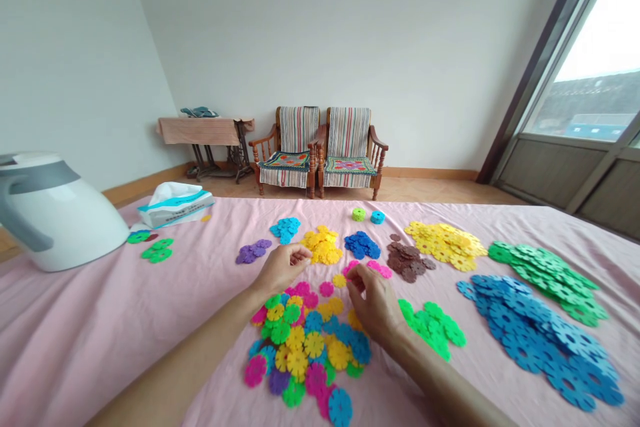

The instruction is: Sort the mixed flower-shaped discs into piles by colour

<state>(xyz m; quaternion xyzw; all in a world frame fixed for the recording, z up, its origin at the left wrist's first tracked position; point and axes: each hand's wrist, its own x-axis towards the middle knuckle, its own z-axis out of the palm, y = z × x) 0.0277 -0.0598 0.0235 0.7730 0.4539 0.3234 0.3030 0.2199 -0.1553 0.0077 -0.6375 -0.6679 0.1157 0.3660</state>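
Note:
A mixed heap of coloured snowflake discs lies on the pink cloth in front of me. My left hand rests at the heap's far edge, fingers curled in a pinch beside the small yellow pile. My right hand is over the heap's right side, its fingers pinched near a pink disc and a loose yellow disc. What either pinch holds is too small to name.
Sorted piles lie around: purple, light blue, dark blue, brown, big yellow, green, large blue, bright green. A white kettle and tissue pack sit left. Two chairs stand behind.

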